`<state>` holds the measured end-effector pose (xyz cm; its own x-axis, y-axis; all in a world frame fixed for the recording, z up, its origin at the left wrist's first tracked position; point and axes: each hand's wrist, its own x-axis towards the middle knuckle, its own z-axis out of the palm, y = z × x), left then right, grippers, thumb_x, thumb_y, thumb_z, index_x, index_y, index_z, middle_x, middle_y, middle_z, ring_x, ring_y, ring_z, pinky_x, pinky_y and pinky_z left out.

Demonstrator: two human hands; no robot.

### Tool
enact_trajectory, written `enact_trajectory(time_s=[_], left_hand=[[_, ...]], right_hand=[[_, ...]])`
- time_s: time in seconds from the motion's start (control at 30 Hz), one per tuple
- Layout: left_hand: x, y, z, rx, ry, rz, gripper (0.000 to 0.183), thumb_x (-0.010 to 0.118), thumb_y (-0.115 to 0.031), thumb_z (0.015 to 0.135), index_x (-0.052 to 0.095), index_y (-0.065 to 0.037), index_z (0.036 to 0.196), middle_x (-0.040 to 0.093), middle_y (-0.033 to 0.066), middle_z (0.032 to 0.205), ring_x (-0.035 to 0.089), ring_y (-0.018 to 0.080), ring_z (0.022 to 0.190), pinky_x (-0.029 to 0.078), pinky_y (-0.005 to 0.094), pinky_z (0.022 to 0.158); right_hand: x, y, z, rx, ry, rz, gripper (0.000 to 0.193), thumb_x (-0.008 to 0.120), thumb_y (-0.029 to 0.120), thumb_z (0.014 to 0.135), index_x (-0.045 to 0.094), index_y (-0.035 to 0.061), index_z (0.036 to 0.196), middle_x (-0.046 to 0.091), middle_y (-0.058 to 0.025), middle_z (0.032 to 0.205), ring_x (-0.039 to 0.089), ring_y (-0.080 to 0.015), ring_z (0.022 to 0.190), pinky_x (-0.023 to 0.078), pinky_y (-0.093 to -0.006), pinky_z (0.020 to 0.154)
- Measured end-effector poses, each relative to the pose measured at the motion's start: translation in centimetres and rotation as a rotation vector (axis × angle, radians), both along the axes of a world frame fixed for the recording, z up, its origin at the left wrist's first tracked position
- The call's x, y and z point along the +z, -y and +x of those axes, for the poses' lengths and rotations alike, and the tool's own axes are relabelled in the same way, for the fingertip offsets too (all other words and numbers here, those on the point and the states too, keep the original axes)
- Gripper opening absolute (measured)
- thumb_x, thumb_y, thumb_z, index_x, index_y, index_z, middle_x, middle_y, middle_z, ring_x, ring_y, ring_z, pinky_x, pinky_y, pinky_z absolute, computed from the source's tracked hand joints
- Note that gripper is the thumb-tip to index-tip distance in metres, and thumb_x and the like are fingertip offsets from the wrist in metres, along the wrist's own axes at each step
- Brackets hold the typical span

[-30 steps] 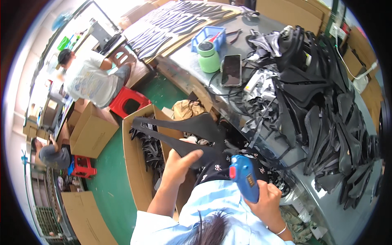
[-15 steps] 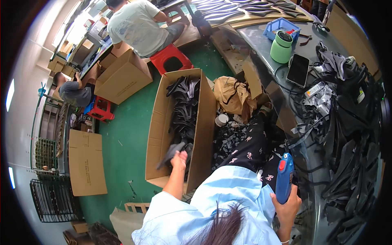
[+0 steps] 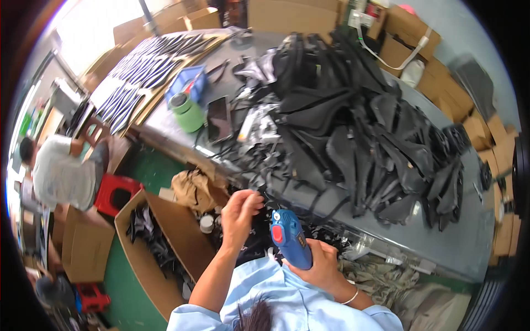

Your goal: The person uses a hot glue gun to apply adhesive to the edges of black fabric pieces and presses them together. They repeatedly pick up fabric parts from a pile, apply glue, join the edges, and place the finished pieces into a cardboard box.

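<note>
In my right hand (image 3: 319,263) is a blue handheld power tool (image 3: 292,243) with a red button, its head pointing up and away from me. My left hand (image 3: 240,214) hovers beside it, between the cardboard box and the table edge. Its fingers are loosely bent, and nothing shows in them. Dark, flat shaped pieces (image 3: 152,237) fill the tall open cardboard box (image 3: 185,234) on the left. On the grey table (image 3: 441,248) in front of me lies a large heap of black shaped pieces (image 3: 342,121).
Grey scraps (image 3: 259,124), a phone (image 3: 220,118), a green bottle (image 3: 189,114) and a blue basket (image 3: 186,83) occupy the table's left part. A tan bag (image 3: 193,190) and a white cup (image 3: 206,223) stand below its edge. A person (image 3: 63,171) sits near a red stool (image 3: 116,196).
My view has swung right toward the table. The left hand has let go of a dark piece at the box and come over near the tool, which stays in my right hand.
</note>
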<state>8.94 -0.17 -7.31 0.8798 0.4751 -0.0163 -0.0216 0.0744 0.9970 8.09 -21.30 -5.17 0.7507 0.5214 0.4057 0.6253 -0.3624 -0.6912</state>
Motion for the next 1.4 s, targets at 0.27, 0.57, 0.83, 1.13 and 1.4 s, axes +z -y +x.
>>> enact_trajectory(time_s=[0.27,0.57,0.83,1.13,1.4], left_hand=[[3.7,10.5,14.1,-0.055,0.031,0.545,0.056,0.064,-0.027,0.084,0.042,0.004,0.125,0.056,0.0192,0.117,0.056,0.0274,0.108,0.045,0.0354,0.089],[5.4,9.5,14.5,-0.367,-0.139,-0.111,0.042,0.063,-0.018,0.08,0.052,-0.003,0.118,0.061,0.0041,0.099,0.058,0.0113,0.084,0.047,0.0242,0.066],[6.1,3.7,3.1,-0.442,-0.075,-0.331,0.035,0.061,-0.008,0.078,0.055,0.002,0.111,0.062,0.0035,0.097,0.056,0.0099,0.088,0.043,0.0242,0.081],[5.9,2.1,-1.7,-0.296,-0.242,-0.482,0.035,0.07,-0.013,0.08,0.06,0.004,0.108,0.064,0.0077,0.097,0.06,0.0141,0.087,0.048,0.0276,0.077],[5.4,0.3,-3.3,-0.123,-0.146,-0.459,0.022,0.067,-0.013,0.082,0.064,0.003,0.095,0.066,0.0078,0.083,0.063,0.0138,0.072,0.05,0.0255,0.067]], right_hand=[[-1.3,3.0,0.4,-0.227,-0.034,0.207,0.049,0.083,0.018,0.063,0.054,-0.0053,0.094,0.062,-0.0153,0.071,0.062,-0.0285,0.057,0.049,-0.0344,0.053],[-1.9,4.8,0.9,-0.401,-0.258,0.286,0.048,0.082,0.021,0.066,0.053,-0.0035,0.095,0.063,-0.0139,0.071,0.065,-0.0235,0.061,0.051,-0.0336,0.058],[0.7,4.5,5.4,-0.501,-0.333,0.521,0.051,0.08,0.009,0.067,0.047,0.0007,0.105,0.062,-0.0052,0.08,0.06,-0.0113,0.071,0.049,-0.0254,0.068],[2.3,2.6,5.9,-0.252,-0.51,0.41,0.036,0.075,0.007,0.068,0.052,0.0023,0.095,0.06,-0.0049,0.082,0.057,-0.0119,0.067,0.049,-0.0274,0.064],[2.9,0.9,5.2,-0.265,-0.698,0.649,0.045,0.07,0.001,0.066,0.048,-0.0007,0.105,0.055,-0.0027,0.076,0.051,-0.0079,0.067,0.043,-0.0213,0.063]])
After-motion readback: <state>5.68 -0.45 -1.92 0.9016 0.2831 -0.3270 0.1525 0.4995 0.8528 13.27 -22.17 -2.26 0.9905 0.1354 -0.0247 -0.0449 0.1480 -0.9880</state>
